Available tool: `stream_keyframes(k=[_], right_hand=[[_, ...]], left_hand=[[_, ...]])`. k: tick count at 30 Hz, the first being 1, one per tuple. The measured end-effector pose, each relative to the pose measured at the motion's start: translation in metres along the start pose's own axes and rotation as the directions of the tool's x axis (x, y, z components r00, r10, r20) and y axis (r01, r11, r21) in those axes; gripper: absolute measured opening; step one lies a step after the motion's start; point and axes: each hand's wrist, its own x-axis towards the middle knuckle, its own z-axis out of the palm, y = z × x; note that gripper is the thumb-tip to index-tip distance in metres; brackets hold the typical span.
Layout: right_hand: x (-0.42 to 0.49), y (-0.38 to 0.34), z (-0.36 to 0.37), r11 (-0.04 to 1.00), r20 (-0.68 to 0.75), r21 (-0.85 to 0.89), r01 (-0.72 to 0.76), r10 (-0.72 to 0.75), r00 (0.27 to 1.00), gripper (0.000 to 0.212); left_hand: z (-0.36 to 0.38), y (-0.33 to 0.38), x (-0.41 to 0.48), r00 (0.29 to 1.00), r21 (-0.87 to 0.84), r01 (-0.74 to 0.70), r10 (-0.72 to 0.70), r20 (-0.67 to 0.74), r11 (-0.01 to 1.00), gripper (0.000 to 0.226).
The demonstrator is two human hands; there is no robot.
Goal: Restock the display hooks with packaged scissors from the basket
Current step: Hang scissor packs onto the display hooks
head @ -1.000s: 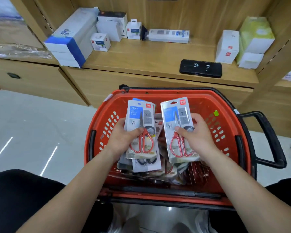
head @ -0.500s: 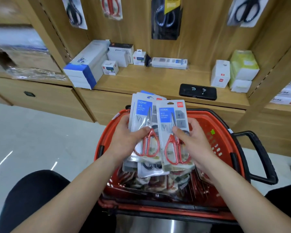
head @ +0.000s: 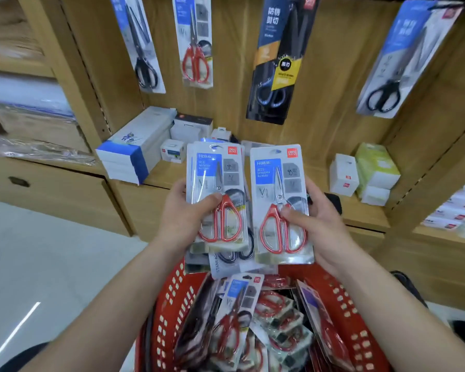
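Observation:
My left hand (head: 184, 218) grips a stack of scissors packs (head: 215, 183), red-handled pair on top, a black-handled pack underneath. My right hand (head: 317, 221) holds a single red-handled scissors pack (head: 279, 200), thumb across its front. Both are raised above the red basket (head: 172, 304), which holds several more packs (head: 242, 318). On the wooden back wall hang packaged scissors: black-handled (head: 141, 47), red-handled (head: 195, 44), a dark pack (head: 278, 60) and another black-handled (head: 403, 60). The hooks themselves are out of view.
A wooden shelf (head: 169, 173) below the hanging packs carries a blue-and-white box (head: 134, 146), small white boxes (head: 344, 174) and a green-and-white box (head: 376, 167). A drawer unit (head: 38, 183) stands at the left over a grey floor (head: 38, 264).
Both hands have lifted their packs up out of the basket toward the wall. The view has tilted upward, bringing the hanging scissors fully into sight.

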Motion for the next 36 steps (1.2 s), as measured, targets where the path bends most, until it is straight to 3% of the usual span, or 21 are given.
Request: stream_keyframes(k=[5, 11, 20, 36], right_hand=[[0.033, -0.02, 0.026, 0.996, -0.072, -0.06, 0.068, -0.072, 0.995, 0.037], [0.096, -0.048, 0.078, 0.97, -0.082, -0.149, 0.194, -0.208, 0.975, 0.01], [0.185, -0.094, 0.146, 0.919, -0.1, -0.223, 0.325, -0.353, 0.93, 0.01], [0.233, -0.108, 0.164, 0.899, -0.094, -0.205, 0.387, -0.412, 0.906, 0.006]], left_hand=[[-0.017, 0.019, 0.015, 0.998, -0.073, -0.06, 0.057, -0.039, 0.996, 0.035], [-0.054, 0.039, 0.035, 0.969, -0.089, -0.136, 0.114, -0.22, 0.987, 0.035], [-0.091, 0.042, 0.059, 0.946, -0.147, -0.16, 0.109, -0.306, 0.976, 0.039], [-0.104, 0.05, 0.071, 0.94, -0.193, -0.185, 0.117, -0.319, 0.964, 0.032]])
